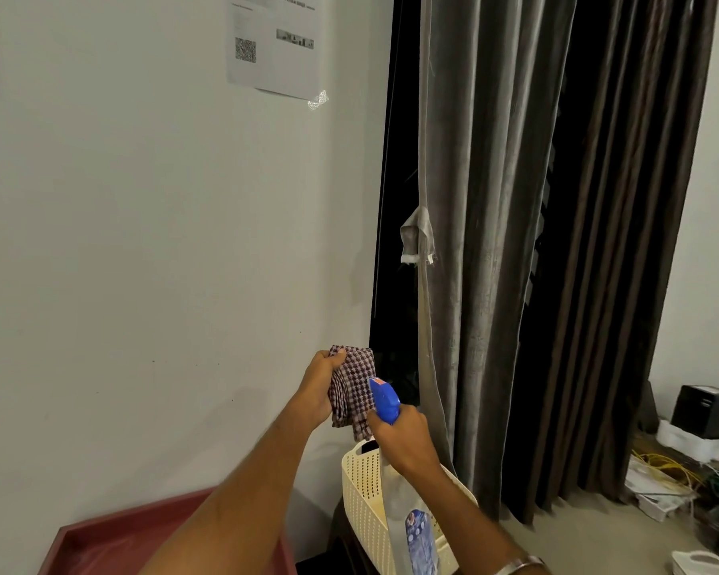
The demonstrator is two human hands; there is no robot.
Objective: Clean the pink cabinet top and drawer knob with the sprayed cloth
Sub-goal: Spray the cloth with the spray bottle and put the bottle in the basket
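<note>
The left hand [316, 392] grips 1 folded checked cloth [351, 392] upright, its face turned toward the nozzle so the spray lands on it. The right hand [403, 439] is wrapped around 1 spray bottle [385, 402], its blue head just beside the cloth. The pink cabinet top [100, 541] lies below the left forearm; its knob is probably out of view. 1 cream basket [364, 491] sits under the right hand.

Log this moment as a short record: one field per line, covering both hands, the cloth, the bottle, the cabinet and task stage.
left hand: holds checked cloth up, folded
right hand: grips spray bottle at its neck
spray head: blue, nozzle pointed at the cloth, close to it
pink cabinet top: lower left, below the left arm, not touched
basket: cream, perforated, behind the bottle
drawer knob: not in view
stage: cloth being sprayed, wiping not begun
</note>
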